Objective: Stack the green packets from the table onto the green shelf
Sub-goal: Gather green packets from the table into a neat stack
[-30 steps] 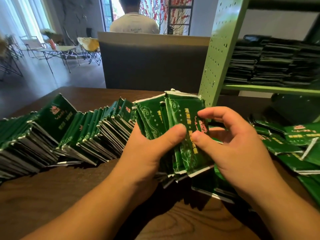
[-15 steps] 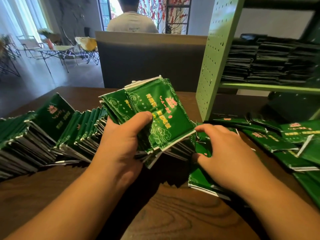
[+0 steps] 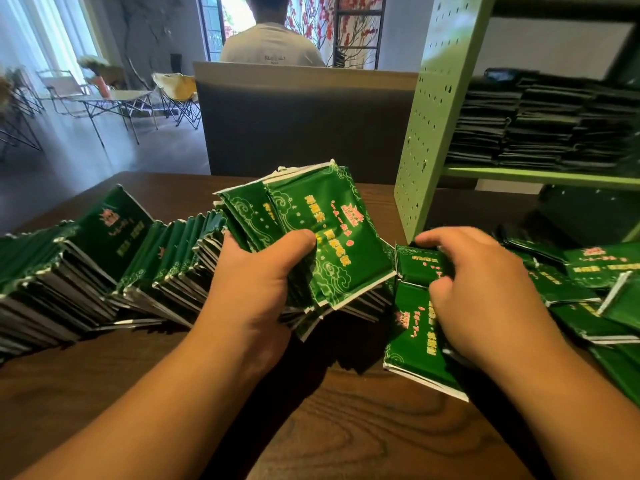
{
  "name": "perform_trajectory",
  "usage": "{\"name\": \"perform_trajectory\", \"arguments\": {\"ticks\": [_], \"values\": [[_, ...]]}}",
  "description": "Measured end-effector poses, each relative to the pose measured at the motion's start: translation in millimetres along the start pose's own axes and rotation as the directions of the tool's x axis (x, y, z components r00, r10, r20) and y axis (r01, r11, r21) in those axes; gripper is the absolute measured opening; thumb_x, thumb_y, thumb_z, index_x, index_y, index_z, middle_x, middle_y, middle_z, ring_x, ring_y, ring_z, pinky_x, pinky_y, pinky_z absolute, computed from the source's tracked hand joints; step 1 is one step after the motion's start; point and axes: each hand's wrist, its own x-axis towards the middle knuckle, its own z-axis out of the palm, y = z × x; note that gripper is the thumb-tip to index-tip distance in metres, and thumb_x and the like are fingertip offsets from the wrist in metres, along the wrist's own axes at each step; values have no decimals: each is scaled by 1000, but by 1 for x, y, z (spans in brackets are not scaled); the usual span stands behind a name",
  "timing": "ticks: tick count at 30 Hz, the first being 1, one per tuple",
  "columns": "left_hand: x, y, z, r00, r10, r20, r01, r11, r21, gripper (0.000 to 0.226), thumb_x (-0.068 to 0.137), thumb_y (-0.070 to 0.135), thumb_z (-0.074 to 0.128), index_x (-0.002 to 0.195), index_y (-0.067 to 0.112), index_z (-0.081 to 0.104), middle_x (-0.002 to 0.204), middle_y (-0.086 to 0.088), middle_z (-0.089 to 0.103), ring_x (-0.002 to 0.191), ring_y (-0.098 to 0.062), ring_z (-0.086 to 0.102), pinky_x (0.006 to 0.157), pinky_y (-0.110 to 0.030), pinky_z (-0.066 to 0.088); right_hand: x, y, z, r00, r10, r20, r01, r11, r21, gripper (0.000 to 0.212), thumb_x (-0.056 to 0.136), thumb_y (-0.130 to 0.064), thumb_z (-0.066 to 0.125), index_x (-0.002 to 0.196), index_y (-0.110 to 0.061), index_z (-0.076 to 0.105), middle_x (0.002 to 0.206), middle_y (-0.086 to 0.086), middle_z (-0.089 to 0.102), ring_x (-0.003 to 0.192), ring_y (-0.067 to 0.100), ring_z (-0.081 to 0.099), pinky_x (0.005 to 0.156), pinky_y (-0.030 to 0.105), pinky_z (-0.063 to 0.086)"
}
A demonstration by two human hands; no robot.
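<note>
Green packets [image 3: 332, 233] lay too many to count: one long leaning row [image 3: 114, 268] at nine o'clock on the table [image 3: 346, 427], loose ones [image 3: 595, 271] at three o'clock, dark stacks [image 3: 540, 126] on the green shelf [image 3: 446, 109]. The left hand [image 3: 256, 282] clamped a raised bundle, thumb on top; the right hand [image 3: 485, 289], palm down, pinched one packet [image 3: 419, 334] lying flat.

The dark brown wooden worktop [image 3: 363, 438] shows a bold swirling grain under a smooth, faintly sheened finish. The green foil-like packets [image 3: 332, 233] look glossy and crinkled, with pale edges at their seams. The light green perforated metal shelf [image 3: 436, 109] has a smooth, matt painted surface.
</note>
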Motion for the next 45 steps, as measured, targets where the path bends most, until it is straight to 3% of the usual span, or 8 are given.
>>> {"name": "perform_trajectory", "arguments": {"ticks": [3, 11, 14, 18, 22, 30, 38, 45], "values": [[-2, -2, 0, 999, 51, -1, -51, 997, 62, 46, 86, -10, 66, 126, 11, 56, 99, -10, 77, 83, -28, 77, 65, -41, 61, -1, -3, -1, 972, -73, -224, 106, 985, 139, 61, 83, 15, 54, 128, -25, 65, 129, -11, 57, 102, -13, 39, 86, -12, 22], [-14, -13, 0, 971, 190, 145, -228, 917, 327, 50, 80, -4, 75, 114, 27, 56, 99, 7, 77, 91, -12, 76, 77, -36, 62, -21, -27, 4, 894, -107, -435, 410, 588, 698, 53, 91, 16, 54, 132, -20, 54, 150, 0, 50, 131, 6, 56, 105, 27, 50], [-15, -15, 0, 957, 205, 207, -265, 906, 331, 52, 80, -7, 75, 116, 25, 56, 101, 7, 76, 93, -10, 75, 73, -26, 61, -26, -29, 7, 942, -113, -315, 332, 437, 836, 43, 97, 7, 45, 121, -24, 62, 155, -8, 45, 134, 12, 55, 105, 33, 52], [-14, -15, -4, 949, 155, 275, -238, 924, 299, 50, 79, 0, 78, 120, 20, 58, 105, -1, 77, 96, -18, 76, 74, -31, 62, -25, -29, 9, 952, -108, -286, 288, 636, 716, 61, 88, 13, 63, 116, -41, 63, 158, -18, 34, 137, -5, 44, 106, 19, 46], [-9, -12, -7, 934, 87, 347, -159, 970, 184, 57, 72, 5, 73, 126, 7, 57, 109, -13, 76, 99, -30, 75, 74, -38, 62, -15, -23, 4, 987, 29, -157, 90, 708, 700, 74, 66, -43, 83, 129, -56, 47, 150, -27, 42, 137, -5, 42, 112, 37, 43], [-15, -15, -8, 821, -33, 570, -5, 998, 65, 58, 64, 13, 71, 122, 15, 69, 116, -22, 72, 99, -38, 71, 73, -45, 59, -9, -15, -7, 888, -242, 391, -369, 133, 920, 99, 45, -41, 99, 129, -11, 55, 112, 15, 75, 94, 30, 76, 63, 38, 61], [-14, -4, -4, 875, 197, 443, -333, 908, 255, 89, 61, 15, 67, 146, 30, 41, 122, 0, 72, 116, -23, 67, 94, -37, 54, -14, -27, -10, 944, -204, 261, -197, 286, 938, 55, 75, -11, 73, 126, -25, 57, 115, 9, 75, 103, 28, 74, 74, 42, 62], [-42, 11, -12, 961, 96, 259, -171, 943, 285, 65, 56, 8, 49, 119, 19, 64, 109, -8, 74, 105, -32, 69, 79, -42, 57, -32, -40, -16, 986, -101, 131, -67, 476, 877, 79, 81, 0, 79, 141, -40, 46, 125, -5, 69, 111, 11, 69, 85, 33, 60]]}}
